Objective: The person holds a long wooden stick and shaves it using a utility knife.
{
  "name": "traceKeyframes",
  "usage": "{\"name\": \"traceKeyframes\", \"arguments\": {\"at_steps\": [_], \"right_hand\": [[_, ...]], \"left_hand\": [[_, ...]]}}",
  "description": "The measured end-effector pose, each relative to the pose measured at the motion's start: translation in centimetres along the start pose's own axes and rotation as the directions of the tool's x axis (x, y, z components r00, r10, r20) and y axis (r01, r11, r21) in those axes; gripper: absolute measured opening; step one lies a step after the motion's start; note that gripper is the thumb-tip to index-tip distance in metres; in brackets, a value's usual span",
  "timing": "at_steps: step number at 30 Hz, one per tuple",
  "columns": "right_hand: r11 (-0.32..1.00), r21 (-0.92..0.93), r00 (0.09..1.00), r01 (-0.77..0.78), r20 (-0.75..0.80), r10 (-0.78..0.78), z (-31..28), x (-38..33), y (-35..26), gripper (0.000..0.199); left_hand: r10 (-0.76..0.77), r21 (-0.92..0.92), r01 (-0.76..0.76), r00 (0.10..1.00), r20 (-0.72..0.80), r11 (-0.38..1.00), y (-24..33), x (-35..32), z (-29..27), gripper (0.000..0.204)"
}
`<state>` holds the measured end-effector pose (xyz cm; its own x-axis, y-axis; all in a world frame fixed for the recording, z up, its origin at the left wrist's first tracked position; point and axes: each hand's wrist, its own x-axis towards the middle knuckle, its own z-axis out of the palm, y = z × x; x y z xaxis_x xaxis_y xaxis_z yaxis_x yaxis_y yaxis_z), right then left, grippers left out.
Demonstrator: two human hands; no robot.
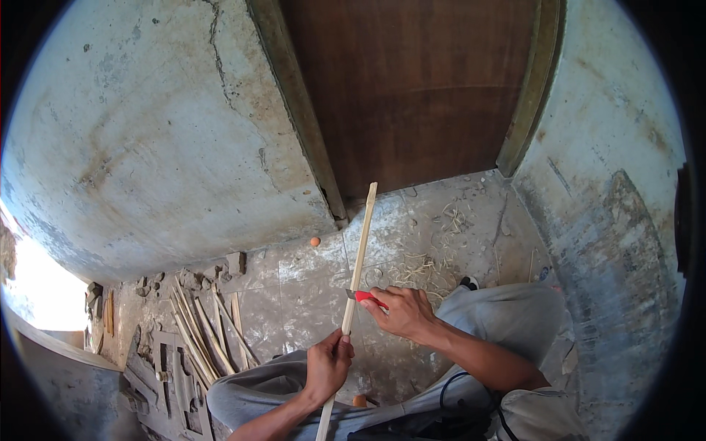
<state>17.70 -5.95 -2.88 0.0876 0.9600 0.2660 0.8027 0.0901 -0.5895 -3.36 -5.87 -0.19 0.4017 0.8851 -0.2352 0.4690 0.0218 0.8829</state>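
A long pale strip of wood or bamboo [362,246] slants up from my lap, with its narrowed tip toward the door. My left hand [328,366] is closed round its lower part, above my left knee. In my right hand [406,313] is a red-handled utility knife [363,295]. Its short blade lies against the strip about midway along, a little beyond my left hand. The fingers of my right hand wrap over most of the knife's handle.
Curled shavings [423,270] litter the tiled floor ahead. Several long pale strips [198,331] lean in a bundle at left, by a grey slotted panel [173,375] and rubble. A brown door [412,95] stands ahead between stained walls. A small orange ball-like object [315,241] lies near the wall.
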Motion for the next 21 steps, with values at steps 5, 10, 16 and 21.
{"name": "traceKeyframes", "arguments": {"at_steps": [5, 10, 16, 21], "right_hand": [[0.998, 0.025, 0.997, -0.063, 0.057, 0.061, -0.1, 0.5, 0.9, 0.037], [1.000, 0.010, 0.999, -0.029, 0.020, 0.029, -0.3, 0.7, 0.8, 0.035], [0.998, -0.019, 0.998, -0.061, 0.024, 0.062, -0.3, 1.1, 1.3, 0.038], [0.998, -0.019, 0.998, -0.065, 0.004, 0.065, -0.7, 1.5, 1.5, 0.037]], "left_hand": [[0.024, 0.014, -0.024, 1.000, -0.004, 1.000, 0.1, -0.2, 0.3, 0.024], [0.062, 0.061, -0.061, 0.998, -0.021, 0.996, -0.4, -0.3, 0.3, 0.023], [0.070, 0.086, -0.067, 0.997, -0.029, 0.994, -0.3, -0.4, 0.3, 0.022], [0.059, 0.126, -0.056, 0.998, -0.018, 0.990, 0.6, -0.5, 0.1, 0.021]]}}
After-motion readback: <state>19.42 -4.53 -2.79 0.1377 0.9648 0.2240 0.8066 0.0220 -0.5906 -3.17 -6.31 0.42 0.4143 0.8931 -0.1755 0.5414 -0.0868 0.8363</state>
